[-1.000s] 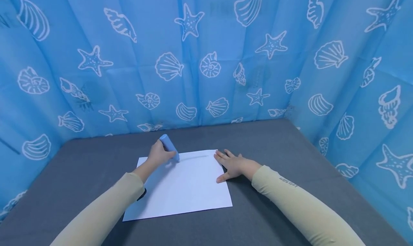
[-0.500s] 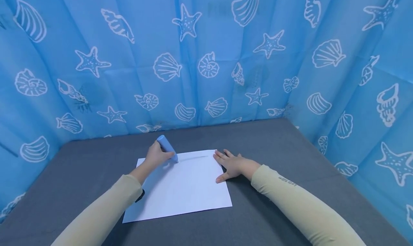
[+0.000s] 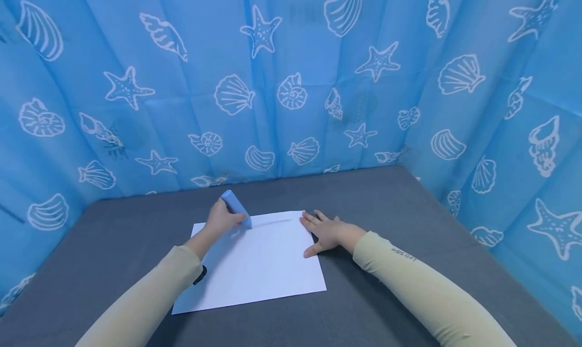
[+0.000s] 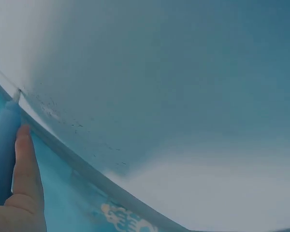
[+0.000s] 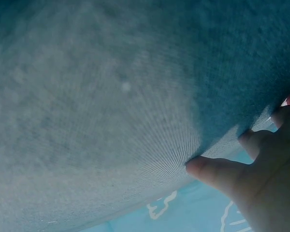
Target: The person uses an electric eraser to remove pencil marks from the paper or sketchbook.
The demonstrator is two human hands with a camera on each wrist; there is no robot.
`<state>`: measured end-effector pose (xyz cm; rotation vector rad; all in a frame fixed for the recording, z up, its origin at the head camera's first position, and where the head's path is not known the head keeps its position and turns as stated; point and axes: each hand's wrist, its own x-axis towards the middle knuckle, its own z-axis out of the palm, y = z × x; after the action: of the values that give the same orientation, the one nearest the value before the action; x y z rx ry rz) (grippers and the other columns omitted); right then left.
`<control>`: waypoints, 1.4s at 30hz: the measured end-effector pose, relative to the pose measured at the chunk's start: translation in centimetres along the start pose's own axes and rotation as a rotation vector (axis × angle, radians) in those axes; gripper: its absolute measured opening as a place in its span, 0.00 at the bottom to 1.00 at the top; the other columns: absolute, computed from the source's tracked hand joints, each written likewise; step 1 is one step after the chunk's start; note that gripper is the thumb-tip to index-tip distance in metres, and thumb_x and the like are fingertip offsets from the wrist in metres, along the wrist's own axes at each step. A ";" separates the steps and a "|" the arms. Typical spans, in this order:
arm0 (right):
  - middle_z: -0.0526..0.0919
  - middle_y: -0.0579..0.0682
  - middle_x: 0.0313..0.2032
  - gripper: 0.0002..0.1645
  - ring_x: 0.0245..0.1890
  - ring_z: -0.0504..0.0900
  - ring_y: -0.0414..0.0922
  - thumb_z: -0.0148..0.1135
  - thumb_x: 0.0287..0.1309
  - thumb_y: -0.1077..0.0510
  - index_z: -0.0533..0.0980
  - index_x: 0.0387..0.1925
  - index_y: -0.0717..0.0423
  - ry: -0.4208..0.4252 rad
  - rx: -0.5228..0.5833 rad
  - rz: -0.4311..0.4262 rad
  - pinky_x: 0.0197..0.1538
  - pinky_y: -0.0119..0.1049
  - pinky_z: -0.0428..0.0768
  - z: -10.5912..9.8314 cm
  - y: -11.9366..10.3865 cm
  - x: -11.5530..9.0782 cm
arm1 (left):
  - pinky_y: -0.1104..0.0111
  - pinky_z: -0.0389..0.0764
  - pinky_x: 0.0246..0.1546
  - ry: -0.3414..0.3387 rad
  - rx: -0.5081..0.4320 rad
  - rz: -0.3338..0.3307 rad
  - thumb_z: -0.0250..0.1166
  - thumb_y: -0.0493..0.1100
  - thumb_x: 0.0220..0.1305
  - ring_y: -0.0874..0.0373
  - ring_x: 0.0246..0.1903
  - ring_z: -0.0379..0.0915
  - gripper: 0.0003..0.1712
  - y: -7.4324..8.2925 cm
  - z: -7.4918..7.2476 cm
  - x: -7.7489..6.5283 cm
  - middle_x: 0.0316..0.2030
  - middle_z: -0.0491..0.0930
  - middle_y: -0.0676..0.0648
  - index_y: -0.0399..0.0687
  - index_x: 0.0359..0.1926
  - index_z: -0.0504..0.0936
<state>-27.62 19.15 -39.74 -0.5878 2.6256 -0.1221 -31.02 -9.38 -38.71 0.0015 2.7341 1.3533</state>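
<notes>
My left hand (image 3: 219, 220) grips a thick light-blue electric eraser (image 3: 237, 208), tilted, its narrow tip down at the sheet of white paper (image 3: 268, 266). In the left wrist view the whitish tip of the electric eraser (image 4: 5, 145) meets the end of a thin grey line (image 4: 2, 75). Dark crumbs (image 4: 53, 108) lie scattered on the paper beside it. That line (image 3: 277, 221) runs rightward near the paper's far edge in the head view. With fingers spread, my right hand (image 3: 325, 233) rests on the paper's right edge; in the right wrist view its fingertips touch the grey cloth.
The paper lies on a table covered with dark grey cloth (image 3: 386, 200). A blue curtain (image 3: 282, 119) printed with white shells and starfish hangs behind the table and along its right side. A dark band (image 3: 200, 275) sits at my left wrist.
The electric eraser's tip shifts only slightly along the line in my left hand. My right hand stays in place on the paper, and the head view drifts a little.
</notes>
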 end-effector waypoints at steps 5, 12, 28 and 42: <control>0.38 0.48 0.77 0.62 0.75 0.34 0.55 0.60 0.53 0.28 0.42 0.77 0.51 0.010 0.011 0.000 0.67 0.69 0.44 0.2 0.1 0.2 | 0.53 0.79 0.48 0.031 -0.044 -0.016 0.66 0.38 0.60 0.39 0.46 0.77 0.37 0.4 0.3 0.3 0.53 0.71 0.27 0.26 0.63 0.58; 0.39 0.48 0.77 0.63 0.75 0.35 0.55 0.60 0.53 0.28 0.42 0.77 0.50 0.007 0.005 0.015 0.66 0.69 0.45 0.1 0.2 0.1 | 0.53 0.79 0.49 0.079 -0.039 -0.017 0.66 0.37 0.60 0.36 0.51 0.73 0.35 0.2 0.3 0.4 0.53 0.70 0.27 0.25 0.61 0.59; 0.38 0.48 0.77 0.63 0.75 0.35 0.55 0.61 0.53 0.28 0.42 0.77 0.51 0.003 0.008 0.023 0.67 0.68 0.44 0.0 0.1 -0.1 | 0.50 0.77 0.52 0.038 0.000 0.025 0.66 0.38 0.59 0.36 0.53 0.72 0.36 0.1 0.6 0.1 0.55 0.70 0.26 0.25 0.61 0.59; 0.39 0.48 0.77 0.63 0.75 0.35 0.56 0.60 0.53 0.28 0.42 0.77 0.51 0.010 -0.001 0.014 0.66 0.70 0.45 0.1 0.1 -0.1 | 0.51 0.78 0.50 0.052 0.012 0.055 0.66 0.37 0.60 0.37 0.50 0.74 0.33 0.1 0.4 0.0 0.52 0.71 0.27 0.25 0.60 0.61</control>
<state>-27.52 19.28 -39.75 -0.5702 2.6393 -0.1195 -30.99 -8.99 -38.88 0.0437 2.8054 1.3691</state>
